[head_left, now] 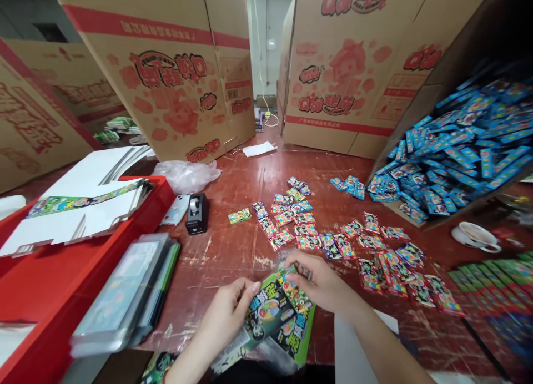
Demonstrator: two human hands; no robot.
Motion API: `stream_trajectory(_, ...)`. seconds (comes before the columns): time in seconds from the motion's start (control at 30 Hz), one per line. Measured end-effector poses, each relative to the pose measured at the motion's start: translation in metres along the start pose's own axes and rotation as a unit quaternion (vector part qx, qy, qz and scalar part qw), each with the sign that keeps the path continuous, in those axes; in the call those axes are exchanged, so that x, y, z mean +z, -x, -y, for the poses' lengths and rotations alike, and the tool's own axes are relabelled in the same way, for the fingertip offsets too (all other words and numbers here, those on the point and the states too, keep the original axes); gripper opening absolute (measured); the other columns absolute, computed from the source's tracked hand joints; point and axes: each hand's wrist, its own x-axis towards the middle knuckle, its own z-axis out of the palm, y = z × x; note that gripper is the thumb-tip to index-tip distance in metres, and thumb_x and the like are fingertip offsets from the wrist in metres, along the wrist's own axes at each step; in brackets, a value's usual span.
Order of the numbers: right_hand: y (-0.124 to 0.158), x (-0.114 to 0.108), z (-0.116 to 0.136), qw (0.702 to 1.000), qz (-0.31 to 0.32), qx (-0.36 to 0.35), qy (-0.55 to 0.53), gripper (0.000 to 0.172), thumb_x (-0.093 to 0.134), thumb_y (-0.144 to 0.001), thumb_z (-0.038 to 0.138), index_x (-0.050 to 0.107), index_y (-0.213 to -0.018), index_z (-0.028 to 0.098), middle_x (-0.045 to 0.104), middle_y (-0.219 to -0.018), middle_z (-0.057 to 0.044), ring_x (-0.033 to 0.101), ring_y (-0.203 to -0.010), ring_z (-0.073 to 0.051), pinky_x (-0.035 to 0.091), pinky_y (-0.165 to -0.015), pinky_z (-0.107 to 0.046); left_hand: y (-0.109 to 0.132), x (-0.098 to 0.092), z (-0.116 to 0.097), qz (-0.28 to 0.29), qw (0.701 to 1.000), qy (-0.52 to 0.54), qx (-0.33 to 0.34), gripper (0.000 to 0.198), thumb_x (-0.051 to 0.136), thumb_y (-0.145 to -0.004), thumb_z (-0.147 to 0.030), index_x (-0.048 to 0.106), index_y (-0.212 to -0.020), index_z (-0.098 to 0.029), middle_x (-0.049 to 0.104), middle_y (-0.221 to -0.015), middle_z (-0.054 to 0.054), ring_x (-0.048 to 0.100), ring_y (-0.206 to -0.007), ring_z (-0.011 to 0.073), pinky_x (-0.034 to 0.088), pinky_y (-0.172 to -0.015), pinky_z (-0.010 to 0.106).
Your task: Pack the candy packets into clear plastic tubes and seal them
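Note:
My left hand (225, 313) grips a green and black printed bag (266, 309) by its left side, thumb on top. A small printed sachet (296, 294) lies against the upper right of the bag, pinched in the fingers of my right hand (322, 281). Clear plastic film (275, 356) shows below the bag, and whether it is part of it I cannot tell. Just beyond my hands, several small colourful sachets (306, 228) are spread on the red table (220, 273), with more sachets (400, 273) to the right.
A carton of blue sachets (462, 151) tips open at right, near a white cup (474, 237). At left stand a red tray (164, 192) with white card sheets, plastic sleeves (125, 289) and a tape dispenser (196, 215). Large cartons (170, 73) rise behind.

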Motion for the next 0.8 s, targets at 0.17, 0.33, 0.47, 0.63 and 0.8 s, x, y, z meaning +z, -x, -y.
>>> stream_trajectory(0.17,0.004,-0.007,0.005,1.0,-0.005,-0.006,-0.02,0.007,0.054,-0.082,0.017,0.056,-0.087,0.021,0.05,-0.07,0.004,0.045,-0.06,-0.011,0.035,-0.056,-0.022,0.004,-0.002,-0.007,0.022,1.0,-0.003,0.015,0.038,0.038,-0.09,-0.047,0.049,-0.067,-0.019,0.049,-0.061,-0.004,0.046,-0.061,0.014,0.032,-0.056,0.023)
stream_trajectory(0.33,0.004,-0.006,0.008,1.0,0.002,-0.015,0.019,0.008,0.055,-0.081,0.014,0.059,-0.081,0.022,0.053,-0.071,0.003,0.047,-0.062,-0.012,0.036,-0.058,-0.024,0.008,0.004,-0.01,0.001,0.999,-0.031,0.013,0.037,0.04,-0.09,-0.046,0.048,-0.066,-0.02,0.049,-0.058,-0.004,0.046,-0.058,0.0134,0.031,-0.056,0.023)
stream_trajectory(0.47,0.001,0.003,0.001,0.996,-0.026,-0.025,-0.082,0.01,0.062,-0.08,0.021,0.06,-0.09,0.023,0.056,-0.076,0.002,0.051,-0.068,-0.013,0.042,-0.062,-0.025,0.003,0.007,-0.011,-0.007,1.0,0.011,0.019,0.034,0.04,-0.09,-0.045,0.053,-0.071,-0.019,0.055,-0.063,-0.003,0.049,-0.062,0.0145,0.035,-0.058,0.023)
stream_trajectory(0.63,0.003,0.033,-0.002,0.985,-0.122,-0.063,-0.104,0.017,0.076,-0.069,0.031,0.064,-0.072,0.02,0.055,-0.103,-0.005,0.054,-0.098,-0.021,0.044,-0.087,-0.035,-0.006,0.009,-0.004,-0.036,0.997,0.073,0.01,0.036,0.039,-0.09,-0.047,0.055,-0.074,-0.019,0.058,-0.068,0.0,0.053,-0.066,0.0162,0.04,-0.061,0.024)
stream_trajectory(0.8,-0.006,0.036,-0.025,0.969,-0.214,-0.034,-0.116,0.018,0.067,-0.078,0.037,0.066,-0.069,0.021,0.058,-0.105,-0.007,0.055,-0.099,-0.021,0.044,-0.089,-0.037,-0.011,0.0,0.023,-0.078,0.987,0.134,-0.041,0.034,0.048,-0.086,-0.048,0.06,-0.077,-0.018,0.064,-0.072,0.001,0.058,-0.072,0.0183,0.045,-0.066,0.025)
